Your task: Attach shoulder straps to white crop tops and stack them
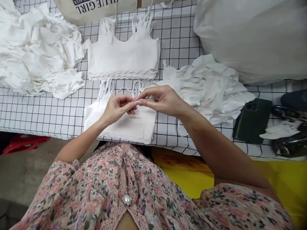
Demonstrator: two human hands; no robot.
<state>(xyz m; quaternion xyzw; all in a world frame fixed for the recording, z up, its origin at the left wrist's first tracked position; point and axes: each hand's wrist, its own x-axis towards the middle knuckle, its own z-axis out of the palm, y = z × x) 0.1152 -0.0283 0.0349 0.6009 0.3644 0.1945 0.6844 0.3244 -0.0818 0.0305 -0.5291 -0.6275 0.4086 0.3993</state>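
Observation:
My left hand (pixel 119 107) and my right hand (pixel 165 99) meet fingertip to fingertip over a small stack of white camisole tops (pixel 129 127) at the table's front edge. Both are closed in a pinch on a thin white strap (pixel 138 100), mostly hidden by the fingers. Other thin straps (pixel 105 88) stick up from the far side of this stack. Behind it lies a taller, neatly layered stack of white camisole tops (pixel 123 59), its straps bunched at the back.
A loose heap of white garments (pixel 35 51) fills the left. Another pile (pixel 211 89) lies to my right, before a large white bag (pixel 254 35). A dark green phone (pixel 253 121) and black objects (pixel 287 142) are far right. A printed carton (pixel 96 9) stands behind.

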